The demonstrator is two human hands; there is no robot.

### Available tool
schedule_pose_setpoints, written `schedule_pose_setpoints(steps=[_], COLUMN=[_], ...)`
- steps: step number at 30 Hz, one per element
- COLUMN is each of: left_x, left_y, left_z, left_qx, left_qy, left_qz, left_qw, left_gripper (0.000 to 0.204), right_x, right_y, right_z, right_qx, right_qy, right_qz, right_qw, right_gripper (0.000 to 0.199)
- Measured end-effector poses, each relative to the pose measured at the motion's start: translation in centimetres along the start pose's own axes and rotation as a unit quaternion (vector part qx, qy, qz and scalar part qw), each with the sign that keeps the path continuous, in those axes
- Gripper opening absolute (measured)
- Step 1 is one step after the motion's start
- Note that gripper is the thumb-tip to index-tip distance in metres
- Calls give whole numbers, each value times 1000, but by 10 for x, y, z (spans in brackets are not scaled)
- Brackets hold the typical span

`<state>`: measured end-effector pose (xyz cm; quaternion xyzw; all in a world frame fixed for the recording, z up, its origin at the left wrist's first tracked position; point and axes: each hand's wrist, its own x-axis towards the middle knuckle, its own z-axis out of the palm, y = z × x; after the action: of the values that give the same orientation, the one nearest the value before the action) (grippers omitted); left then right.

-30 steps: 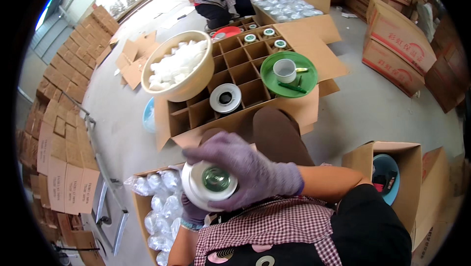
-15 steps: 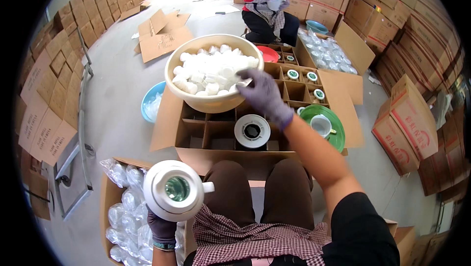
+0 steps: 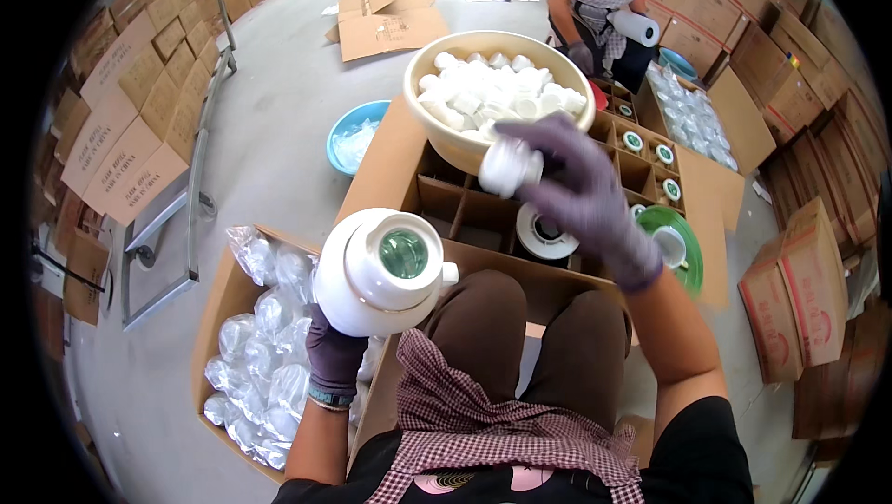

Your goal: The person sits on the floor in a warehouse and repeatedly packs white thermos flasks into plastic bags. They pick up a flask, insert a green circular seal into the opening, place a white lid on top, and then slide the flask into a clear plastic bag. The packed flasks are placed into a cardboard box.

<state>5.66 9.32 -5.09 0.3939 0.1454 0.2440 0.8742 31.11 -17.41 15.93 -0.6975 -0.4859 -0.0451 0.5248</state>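
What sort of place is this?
It looks like a factory workroom or a warehouse. The clues are the stacked cardboard boxes, the big bowl of small white caps, and the white jug in the person's left hand.

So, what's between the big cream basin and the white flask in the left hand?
In the head view, the near-left part of the divided cardboard box shows between the cream basin and the white flask.

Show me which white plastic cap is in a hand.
The blurred white cap in the purple-gray-gloved right hand; the other caps lie heaped in the round cream plastic basin.
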Motion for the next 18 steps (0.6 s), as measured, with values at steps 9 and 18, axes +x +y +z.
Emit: schedule_pose_setpoints(steps=[9, 18], left_x=[-34, -47], left_y=[19, 40], left_z=[52, 64], left_qx=[-75, -24], left_qy=[-142, -198], left_qz=[-75, -73], left_qw=[984, 977], left_gripper=[59, 58], right_x=[-89, -148], right_y=[-116, -136], right_z=[-22, -29], right_qx=[-95, -139], right_qy=[-68, -32], right_qz=[-150, -168], right_qw=[982, 975], right_gripper=[33, 27])
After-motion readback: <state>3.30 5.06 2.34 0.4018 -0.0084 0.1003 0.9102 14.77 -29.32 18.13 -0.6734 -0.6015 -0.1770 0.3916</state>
